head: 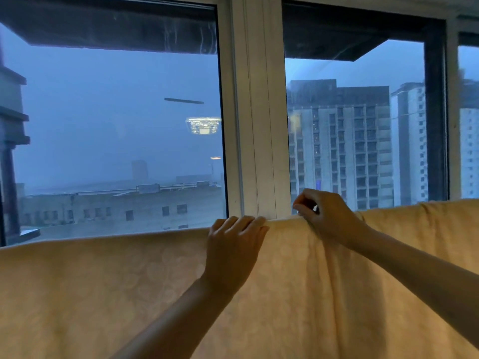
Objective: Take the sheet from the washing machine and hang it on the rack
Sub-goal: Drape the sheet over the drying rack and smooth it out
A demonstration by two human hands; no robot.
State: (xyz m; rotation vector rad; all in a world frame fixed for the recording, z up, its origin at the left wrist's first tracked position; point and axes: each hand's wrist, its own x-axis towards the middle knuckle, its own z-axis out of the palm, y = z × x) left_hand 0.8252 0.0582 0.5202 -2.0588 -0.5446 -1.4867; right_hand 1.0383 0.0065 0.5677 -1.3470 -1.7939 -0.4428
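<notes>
Room: a window [256, 112] with a white frame fills the upper half, with 2 wide panes and a sliver of a 3rd at the right.
Outside: dusk-blue haze, tower blocks [339, 151] at the right and a low building [103, 208] at the left.
Glass: a lamp reflection [203, 125] shows in the left pane.
Sheet: the sheet [103, 294] hangs across the lower half, in front of the window, draped over a support that it hides.
Axis: the top fold runs left to right, rising toward the right, and the cloth drops straight down from it.
Cloth: pale yellow, soft and matte, with a faint floral weave; smooth at the left, with long vertical creases below the right hand.
Left hand: the left hand [233, 244] lies flat on the fold at centre, its fingers [241, 222] straight and together, tips at the top edge, gripping nothing.
Right hand: the right hand [326, 216] sits just beside the left hand, its fingers [307, 203] curled, pinching the top fold.
</notes>
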